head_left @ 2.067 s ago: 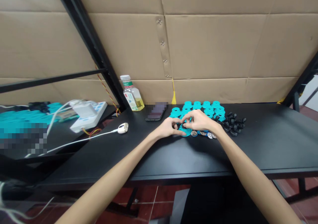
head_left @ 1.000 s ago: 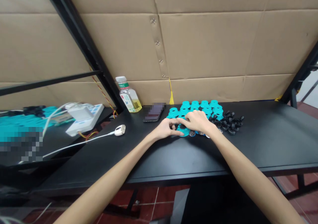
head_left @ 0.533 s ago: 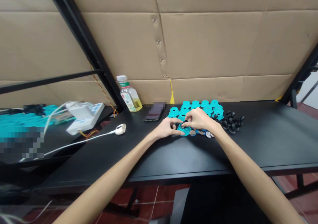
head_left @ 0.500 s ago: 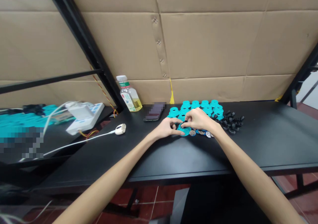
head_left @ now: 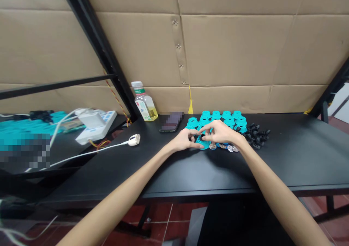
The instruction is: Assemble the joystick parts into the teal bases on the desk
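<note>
My left hand [head_left: 183,140] is curled round the left side of a flanged teal plastic ring [head_left: 203,146], which rests on the black table. A small black part [head_left: 202,137] sits at the ring's centre. From the right, my right hand [head_left: 220,131] reaches over with thumb and forefinger closed about that black part. Behind the hands stand several more teal rings [head_left: 227,114] in rows. Several round, silvery discs [head_left: 230,148] lie just below my right hand. To its right is a heap of black plastic parts [head_left: 257,138].
A phone [head_left: 171,122] and a bottle of yellow liquid [head_left: 145,106] stand at the back left of the table [head_left: 174,177]. A white cable with a pale plug end [head_left: 134,140] crosses the left side. A power strip [head_left: 95,129] lies farther left. Cardboard [head_left: 231,49] walls the back.
The view has shifted slightly, so things sit a little farther right. My right fingers have moved a little at the teal ring, and more of the black part shows in its centre.
</note>
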The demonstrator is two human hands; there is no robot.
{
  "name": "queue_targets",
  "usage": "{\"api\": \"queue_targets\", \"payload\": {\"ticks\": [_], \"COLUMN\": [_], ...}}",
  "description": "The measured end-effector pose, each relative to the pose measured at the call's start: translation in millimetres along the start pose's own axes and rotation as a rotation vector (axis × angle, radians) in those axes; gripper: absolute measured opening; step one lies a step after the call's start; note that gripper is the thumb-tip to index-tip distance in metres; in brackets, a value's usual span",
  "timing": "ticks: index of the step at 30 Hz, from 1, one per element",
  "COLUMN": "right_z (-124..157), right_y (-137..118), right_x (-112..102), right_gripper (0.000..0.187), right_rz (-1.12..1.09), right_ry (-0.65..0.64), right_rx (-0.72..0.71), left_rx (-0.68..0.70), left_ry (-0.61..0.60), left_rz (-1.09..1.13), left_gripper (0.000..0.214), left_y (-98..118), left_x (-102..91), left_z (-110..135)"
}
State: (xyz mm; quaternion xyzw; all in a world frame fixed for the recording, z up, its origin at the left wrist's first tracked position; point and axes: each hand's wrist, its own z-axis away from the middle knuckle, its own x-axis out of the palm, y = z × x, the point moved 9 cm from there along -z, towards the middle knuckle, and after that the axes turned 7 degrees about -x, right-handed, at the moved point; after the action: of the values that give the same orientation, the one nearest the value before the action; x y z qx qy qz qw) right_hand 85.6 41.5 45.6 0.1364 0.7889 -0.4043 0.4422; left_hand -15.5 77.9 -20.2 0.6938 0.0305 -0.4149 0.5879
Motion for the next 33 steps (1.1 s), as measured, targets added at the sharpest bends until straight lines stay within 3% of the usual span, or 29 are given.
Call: {"api": "queue_targets", "payload": {"ticks": [4,13,21,26,28,33], "right_z": [-4,-14,-14,-5,-2,0], "right_y": [1,-4,16,14,11,5], "right_x": [7,14,11,4,-1,-2], "right_gripper": [0.021,0.02,0.048,0.062,0.055,0.019], "right_rz": [0.02,0.414,0.521,0.481,0.428,0.251], "right_ry": [-0.013,0.07,0.043,0.048,0.059,0.021], "right_rx": [0.021,0.063,0.241,0.229,0.197,0.096], "left_rx": [0.016,0.039,0.027,0.003,0.014,0.007], "left_ry": [-0.003,-0.002,-0.038,-0.011,-0.015,-0.02], "left_rz": [-0.002,0.07,0.038,0.002,-0.001,-0.001], "left_gripper": [0.054,0.04,0.046,0.049,0.052,0.056], "left_y": [-1,2,1,1,2,3], "left_x": [0.6,0.0,1.7,-0.6,-0.3,-0.2], "left_z": [-1,-1,-2,-1,0,1]}}
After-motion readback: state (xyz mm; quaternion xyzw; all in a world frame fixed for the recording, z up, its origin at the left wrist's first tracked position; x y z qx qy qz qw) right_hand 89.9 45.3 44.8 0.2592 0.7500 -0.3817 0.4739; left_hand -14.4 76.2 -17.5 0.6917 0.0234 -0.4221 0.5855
